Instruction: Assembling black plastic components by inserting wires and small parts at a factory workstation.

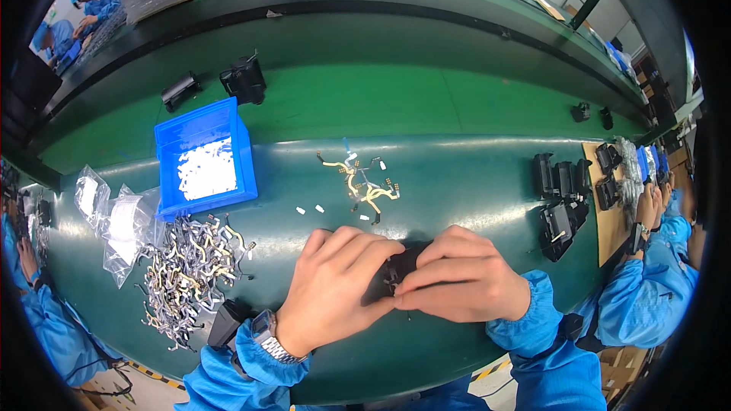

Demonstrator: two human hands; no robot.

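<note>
I'm looking down at a green table [464, 190] with a blue bin [244, 156] on it. Just nearer than the bin lies a heap of wires [186, 278]. Well to the bin's right and nearer, I see the left hand [335, 278] and right hand [461, 278] together, fingers clamped on a black part [406, 260] between them, mostly hidden. Plastic bags [131, 232] lie left of the bin; white pieces [207, 171] fill its bottom.
</note>
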